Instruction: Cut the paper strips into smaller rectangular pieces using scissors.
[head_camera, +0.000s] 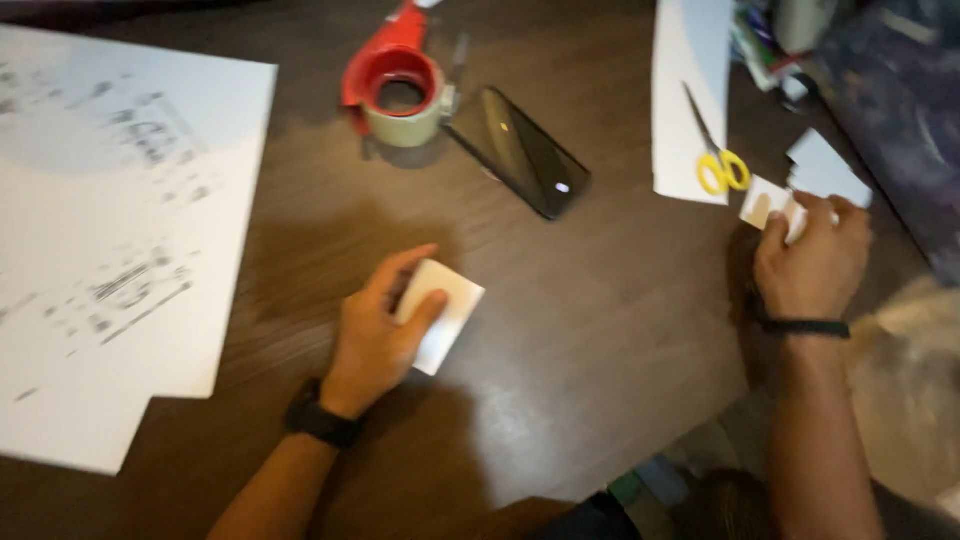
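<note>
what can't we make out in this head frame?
- Print on the large white sheet: motion blur.
- How many small cards the right hand holds: blurred, fingers cover them.
- Underside of the white card under the left hand: hidden.
- Items at top right: cut off by the edge.

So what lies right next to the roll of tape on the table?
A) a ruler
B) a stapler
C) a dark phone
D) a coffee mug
C: a dark phone lies flat on the table just beside the tape roll, its screen up; the scissors lie further off on a sheet of paper.
</note>
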